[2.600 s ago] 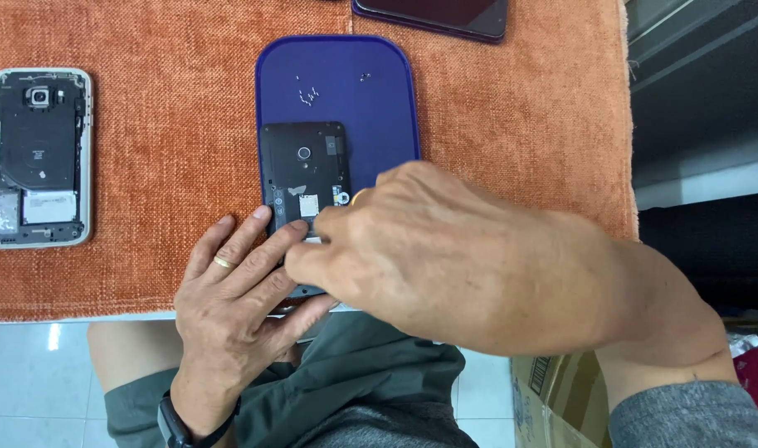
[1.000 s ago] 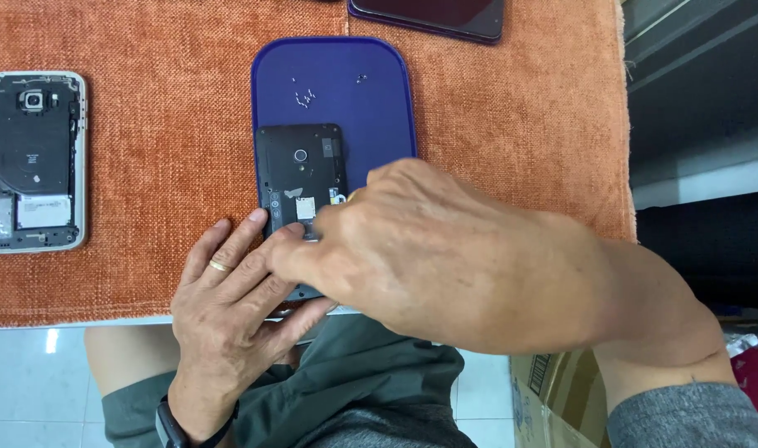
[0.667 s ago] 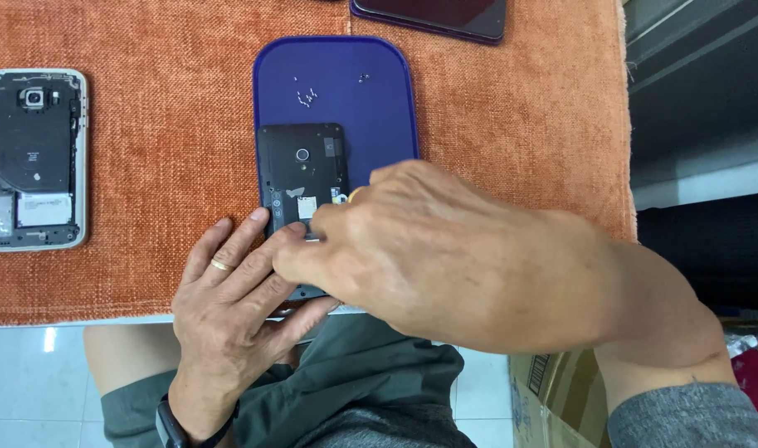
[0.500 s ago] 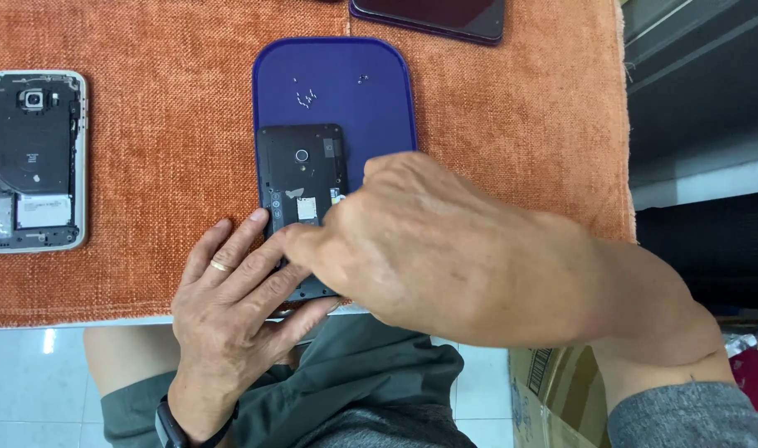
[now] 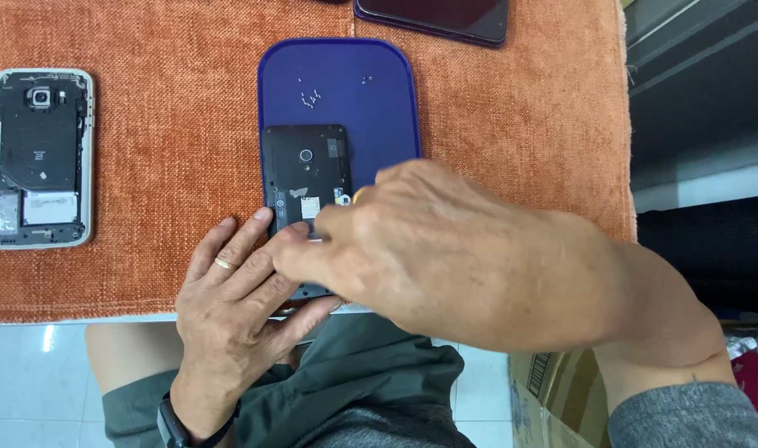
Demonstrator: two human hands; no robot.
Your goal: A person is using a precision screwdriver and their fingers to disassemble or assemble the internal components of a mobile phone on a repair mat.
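Observation:
A black phone (image 5: 304,170) with its back cover off lies on a blue tray (image 5: 337,83), its lower half hidden under my hands. My left hand (image 5: 238,307), with a ring on one finger and a watch at the wrist, grips the phone's lower left edge. My right hand (image 5: 445,257) reaches in from the right, and its bunched fingertips press on the middle of the phone's open back. A small yellow bit (image 5: 358,196) shows at the knuckles; whatever the fingers pinch is hidden.
Tiny screws (image 5: 310,99) lie loose on the tray's far part. The tray rests on an orange mat (image 5: 171,124). A second opened phone (image 5: 40,158) lies at the left, a dark phone (image 5: 433,12) at the top edge. A cardboard box (image 5: 545,398) stands below right.
My right hand's fingertips have crept slightly left and down across the phone's back. The left hand and the phone have stayed put.

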